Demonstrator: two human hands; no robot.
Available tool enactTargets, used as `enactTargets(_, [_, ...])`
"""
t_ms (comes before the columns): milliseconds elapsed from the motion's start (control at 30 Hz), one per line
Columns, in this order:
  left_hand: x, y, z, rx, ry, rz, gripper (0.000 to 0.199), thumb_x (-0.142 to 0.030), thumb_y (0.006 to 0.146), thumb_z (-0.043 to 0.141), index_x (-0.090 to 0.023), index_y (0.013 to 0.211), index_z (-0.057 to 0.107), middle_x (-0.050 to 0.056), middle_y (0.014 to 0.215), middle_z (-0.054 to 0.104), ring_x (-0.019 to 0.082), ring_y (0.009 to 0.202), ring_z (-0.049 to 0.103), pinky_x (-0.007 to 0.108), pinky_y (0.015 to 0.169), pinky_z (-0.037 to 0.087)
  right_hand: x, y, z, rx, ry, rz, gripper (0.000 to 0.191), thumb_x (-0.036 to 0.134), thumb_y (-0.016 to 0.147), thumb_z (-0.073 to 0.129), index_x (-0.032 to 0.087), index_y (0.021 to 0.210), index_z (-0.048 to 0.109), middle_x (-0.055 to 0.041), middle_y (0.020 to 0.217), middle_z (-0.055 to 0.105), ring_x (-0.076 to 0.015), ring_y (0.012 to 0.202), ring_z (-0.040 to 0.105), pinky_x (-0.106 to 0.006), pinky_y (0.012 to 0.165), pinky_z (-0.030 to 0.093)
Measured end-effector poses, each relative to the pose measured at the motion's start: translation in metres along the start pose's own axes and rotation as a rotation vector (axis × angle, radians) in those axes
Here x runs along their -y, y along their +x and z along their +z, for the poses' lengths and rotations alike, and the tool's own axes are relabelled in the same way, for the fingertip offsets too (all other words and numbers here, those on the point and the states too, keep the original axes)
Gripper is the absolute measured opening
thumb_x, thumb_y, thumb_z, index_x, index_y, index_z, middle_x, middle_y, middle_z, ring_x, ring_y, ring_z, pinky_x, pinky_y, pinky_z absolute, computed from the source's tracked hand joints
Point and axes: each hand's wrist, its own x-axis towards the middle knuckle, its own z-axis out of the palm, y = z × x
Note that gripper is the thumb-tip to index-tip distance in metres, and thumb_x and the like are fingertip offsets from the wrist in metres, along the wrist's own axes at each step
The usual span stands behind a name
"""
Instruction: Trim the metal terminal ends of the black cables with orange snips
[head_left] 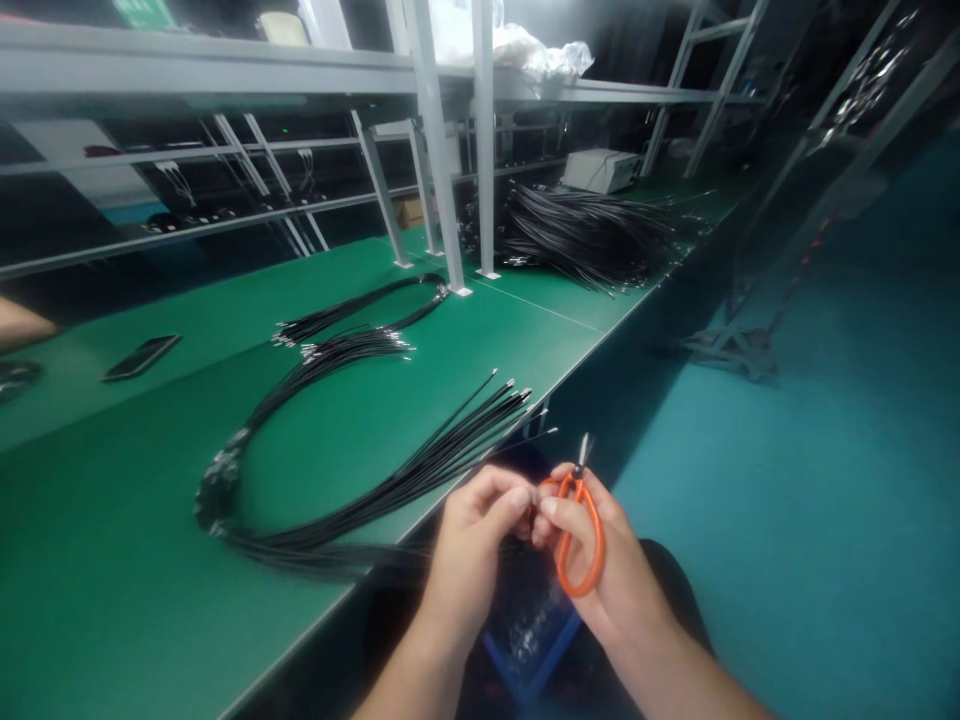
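Just off the table's front edge, my left hand (480, 525) is closed in a pinch on the end of a black cable; the fingers mostly cover the tip. My right hand (592, 545) meets it, thumb and fingers pressed together at the same spot. Orange-handled scissors (598, 550) lie in my right hand, short blades pointing up and away. From my left hand, black strands run back to a curved bundle of black cables (322, 530), tied at the bend on the green table (315, 440). Its many metal-tipped ends fan out near the edge.
A second tied cable bundle (360, 300) lies farther back, with a large cable pile (592, 235) beyond the metal posts (484, 150). A phone (141, 358) and another person's arm (22, 323) are at left. Below my hands is a blue bin (525, 685).
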Motion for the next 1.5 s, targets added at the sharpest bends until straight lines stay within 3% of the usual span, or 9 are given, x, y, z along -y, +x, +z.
enactTargets(167, [0.001, -0.001, 0.002, -0.027, -0.066, -0.012, 0.016, -0.021, 0.085, 0.057, -0.014, 0.071, 0.057, -0.002, 0.062, 0.054, 0.009, 0.059, 0.051, 0.022, 0.060, 0.043, -0.001, 0.000, -0.001, 0.003, -0.005, -0.016, 0.024, 0.008, 0.070, 0.066, 0.019, 0.086, 0.051, 0.0033, 0.068, 0.062, -0.0076, 0.052, 0.054, -0.018, 0.056, 0.045])
enactTargets(333, [-0.002, -0.002, 0.006, -0.014, -0.027, -0.007, 0.011, -0.022, 0.080, 0.064, -0.015, 0.076, 0.056, -0.002, 0.064, 0.056, 0.010, 0.057, 0.053, 0.023, 0.058, 0.043, 0.002, -0.004, 0.003, -0.010, 0.003, -0.017, 0.027, 0.010, 0.068, 0.069, 0.020, 0.085, 0.051, 0.0031, 0.066, 0.061, -0.0101, 0.056, 0.057, -0.019, 0.055, 0.046])
enactTargets(533, [-0.008, 0.000, 0.004, 0.108, -0.073, -0.046, 0.011, -0.017, 0.080, 0.061, -0.015, 0.070, 0.057, -0.001, 0.063, 0.056, 0.010, 0.056, 0.051, 0.024, 0.059, 0.042, 0.004, -0.006, 0.002, -0.002, -0.018, 0.028, 0.028, 0.011, 0.065, 0.070, 0.019, 0.085, 0.053, 0.0027, 0.065, 0.061, -0.0097, 0.051, 0.055, -0.019, 0.052, 0.045])
enactTargets(733, [-0.002, -0.002, 0.011, -0.059, -0.128, -0.047, 0.015, -0.024, 0.081, 0.059, -0.017, 0.070, 0.052, -0.003, 0.063, 0.051, 0.010, 0.056, 0.049, 0.023, 0.056, 0.041, 0.001, -0.003, 0.001, -0.007, 0.013, 0.011, 0.027, 0.011, 0.066, 0.070, 0.019, 0.085, 0.053, 0.0028, 0.065, 0.061, -0.0098, 0.053, 0.055, -0.019, 0.053, 0.045])
enactTargets(1033, [-0.001, -0.001, 0.009, -0.015, -0.229, -0.072, 0.012, -0.022, 0.078, 0.064, -0.015, 0.073, 0.056, -0.001, 0.071, 0.055, 0.009, 0.057, 0.049, 0.022, 0.057, 0.041, 0.001, -0.002, 0.002, 0.004, 0.037, 0.007, 0.023, 0.008, 0.069, 0.066, 0.019, 0.085, 0.054, 0.0029, 0.065, 0.060, -0.0095, 0.054, 0.054, -0.019, 0.054, 0.046])
enactTargets(1100, [0.001, -0.001, 0.006, -0.055, -0.143, -0.039, 0.011, -0.022, 0.078, 0.063, -0.015, 0.073, 0.057, 0.000, 0.076, 0.055, 0.009, 0.060, 0.050, 0.023, 0.059, 0.043, 0.001, -0.001, 0.001, 0.010, 0.047, 0.016, 0.022, 0.008, 0.069, 0.065, 0.019, 0.085, 0.055, 0.0029, 0.065, 0.059, -0.0094, 0.053, 0.054, -0.019, 0.055, 0.046])
enactTargets(1200, [0.000, -0.003, 0.000, -0.139, 0.185, 0.126, 0.002, -0.019, 0.081, 0.058, -0.018, 0.081, 0.060, 0.002, 0.086, 0.057, 0.014, 0.075, 0.056, 0.026, 0.070, 0.046, 0.001, -0.002, 0.001, 0.004, 0.056, 0.018, 0.023, 0.008, 0.068, 0.066, 0.019, 0.084, 0.054, 0.0027, 0.066, 0.059, -0.0097, 0.054, 0.054, -0.019, 0.054, 0.046])
enactTargets(1333, [-0.008, -0.007, -0.004, -0.149, 0.689, 0.387, 0.023, -0.012, 0.082, 0.052, -0.023, 0.097, 0.067, 0.008, 0.109, 0.057, 0.019, 0.092, 0.059, 0.028, 0.077, 0.048, 0.001, -0.002, 0.005, -0.003, 0.069, 0.017, 0.024, 0.009, 0.068, 0.069, 0.020, 0.083, 0.054, 0.0030, 0.067, 0.059, -0.0101, 0.055, 0.054, -0.019, 0.054, 0.047])
enactTargets(1500, [-0.014, -0.008, -0.005, -0.225, 0.854, 0.453, 0.017, -0.017, 0.078, 0.061, -0.026, 0.084, 0.073, 0.007, 0.104, 0.064, 0.021, 0.085, 0.063, 0.029, 0.074, 0.048, 0.002, -0.003, 0.009, 0.007, 0.070, 0.011, 0.023, 0.009, 0.069, 0.069, 0.020, 0.084, 0.054, 0.0030, 0.069, 0.058, -0.0100, 0.057, 0.054, -0.019, 0.054, 0.046])
